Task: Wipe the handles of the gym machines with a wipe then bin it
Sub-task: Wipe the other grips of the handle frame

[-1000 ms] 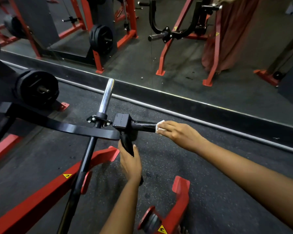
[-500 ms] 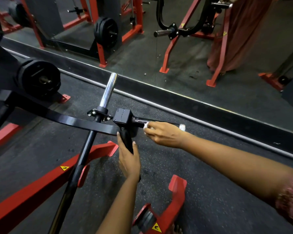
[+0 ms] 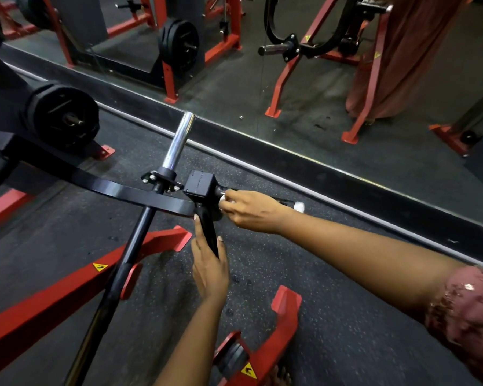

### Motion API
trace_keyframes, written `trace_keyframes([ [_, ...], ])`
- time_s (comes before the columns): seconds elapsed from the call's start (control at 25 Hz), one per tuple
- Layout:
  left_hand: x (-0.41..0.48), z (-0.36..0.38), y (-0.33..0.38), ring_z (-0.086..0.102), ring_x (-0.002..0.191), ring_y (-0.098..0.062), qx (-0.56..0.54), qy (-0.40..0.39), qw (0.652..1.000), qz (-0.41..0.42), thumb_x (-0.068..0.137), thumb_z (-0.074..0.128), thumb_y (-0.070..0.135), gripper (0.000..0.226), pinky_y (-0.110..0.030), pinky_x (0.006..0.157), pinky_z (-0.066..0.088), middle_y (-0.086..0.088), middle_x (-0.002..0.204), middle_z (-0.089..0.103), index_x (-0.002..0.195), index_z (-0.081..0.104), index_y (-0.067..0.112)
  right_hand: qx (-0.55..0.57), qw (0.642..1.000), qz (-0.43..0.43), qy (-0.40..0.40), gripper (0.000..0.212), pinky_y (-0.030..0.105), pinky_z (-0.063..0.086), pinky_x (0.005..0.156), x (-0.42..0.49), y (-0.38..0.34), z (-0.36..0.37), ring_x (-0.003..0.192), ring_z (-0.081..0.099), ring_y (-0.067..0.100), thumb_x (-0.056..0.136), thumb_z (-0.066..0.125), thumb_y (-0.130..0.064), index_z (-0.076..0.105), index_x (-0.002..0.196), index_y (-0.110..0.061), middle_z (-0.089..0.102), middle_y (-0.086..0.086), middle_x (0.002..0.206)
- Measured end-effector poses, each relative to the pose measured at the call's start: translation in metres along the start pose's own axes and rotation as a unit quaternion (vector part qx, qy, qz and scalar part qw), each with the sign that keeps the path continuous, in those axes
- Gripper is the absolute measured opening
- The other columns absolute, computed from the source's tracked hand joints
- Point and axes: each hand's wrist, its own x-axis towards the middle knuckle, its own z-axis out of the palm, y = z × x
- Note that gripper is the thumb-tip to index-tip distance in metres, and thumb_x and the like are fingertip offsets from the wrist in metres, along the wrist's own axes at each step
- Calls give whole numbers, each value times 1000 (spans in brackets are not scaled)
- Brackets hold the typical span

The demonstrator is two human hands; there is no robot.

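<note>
Reference point: the black square junction block [image 3: 200, 183] of the machine lever.

Nearest the camera, below the block, a red steel frame foot [image 3: 279, 330] carries a yellow triangular warning sticker [image 3: 248, 370] with a black pictogram and no legible text. A second yellow triangular sticker [image 3: 100, 266] sits on the red floor rail [image 3: 53, 296], lower left of the block.

The left hand [image 3: 211, 263] reaches up from below the block. Its fingers grip the black lower handle [image 3: 207, 227], with one finger laid straight along the handle's left side.

Right of the block, the right hand [image 3: 251, 210] extends from an arm with a pink patterned sleeve [image 3: 469, 316]. Its fingers are curled and pinch the white wipe [image 3: 223, 201] against the black side handle [image 3: 286, 203], close to the block.

Beyond the block, a chrome plate peg [image 3: 179, 143] rises away from the camera. Black round weight plates [image 3: 64, 118] sit farther left.
</note>
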Motion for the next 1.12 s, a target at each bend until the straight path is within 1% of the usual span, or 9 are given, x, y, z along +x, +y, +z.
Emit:
trace_keyframes([
  [0.28,-4,-4,6,59,91,-27,11,-11,1000,-15,97,41,36,66,-36,73,44,-9,122,49,137,-9,51,-91,994,22,-61,11,21,50,71,-81,-6,-11,79,61,14,81,62,-9,72,83,-13,66,-3,96],
  [0.44,-5,-5,7,58,102,-32,11,-20,1000,-21,97,41,34,65,-40,81,46,-12,132,46,143,-4,46,47,972,222,67,13,26,53,72,-122,-24,-26,82,64,20,84,61,-6,72,92,-8,69,1,96],
  [0.52,-5,-4,8,57,103,-32,17,-16,1000,-20,97,41,33,65,-39,81,45,-13,131,46,145,-1,42,211,833,475,188,26,23,50,80,-122,-47,-30,89,64,19,78,65,4,71,100,-9,69,0,102],
  [0.6,-4,-3,7,57,102,-31,18,-11,1000,-17,97,42,32,65,-40,82,45,-12,127,48,146,0,40,313,583,683,310,34,18,47,86,-102,-63,-29,93,65,12,78,62,8,70,105,-10,69,-3,104],
  [0.68,-3,-1,5,56,97,-28,19,-6,1000,-16,97,43,32,65,-39,80,43,-9,120,50,146,1,40,355,415,761,350,32,17,47,89,-73,-73,-26,96,64,10,81,59,6,69,107,-10,68,-2,107],
  [0.8,-2,2,3,55,95,-26,22,3,1000,-7,97,43,30,66,-39,79,42,-10,118,50,146,0,40,364,319,782,393,30,15,48,86,-53,-85,-16,97,64,11,85,56,5,69,107,-10,66,-7,105],
  [1.0,0,6,-4,53,99,-27,26,18,1000,2,97,45,28,65,-32,79,35,-13,127,49,148,5,36,370,277,791,402,34,21,44,73,-58,-75,3,76,54,5,87,56,2,67,109,-22,70,-1,102],
  [1.04,0,8,-3,52,97,-24,20,16,1000,5,97,44,29,66,-32,79,35,-13,125,50,147,4,37,389,241,789,410,35,19,46,77,-57,-80,4,82,59,2,87,56,1,65,110,-23,69,-1,106],
  [1.12,-1,4,-2,49,96,-19,15,12,1000,8,96,44,30,66,-33,80,37,-11,123,50,147,2,40,463,76,750,466,35,15,52,79,-50,-87,5,88,64,0,88,56,1,62,115,-19,67,0,111],
])
